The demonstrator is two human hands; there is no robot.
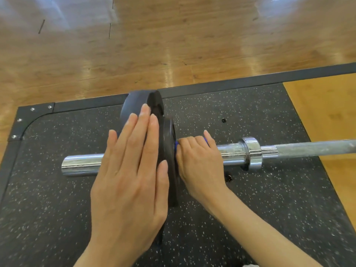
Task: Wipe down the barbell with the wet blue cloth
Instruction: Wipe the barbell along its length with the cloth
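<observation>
— What's the biggest thing down there?

— The glossy wooden plank floor [173,45], running off to the far side of the room. Laid over it is a black rubber mat flecked with white [260,199], edged by a dark frame [221,87] with bolts showing at its rounded left corner. To the right of the mat there's a plain orange-brown panel [327,116].

— And the bar?

— The long steel barbell [308,149] lies across the mat, its chrome sleeve pointing left and a shiny collar partway along. Two black round weight plates sit on the sleeve — the thick larger plate [134,105] on the outside, the thinner smaller plate [169,139] just inside it, touching.

— What are the hands doing?

— The left hand [133,176] lies flat against the plates, fingers straight and together, holding nothing. The right hand [198,158] is curled round the sleeve right beside the smaller plate, gripping the blue cloth [205,140] against the chrome; only slivers of blue peep out between its fingers and at the thumb.

— Anything small?

— Two dark spots on the mat: one beyond the bar [223,120], one just under the right wrist [229,177].
</observation>
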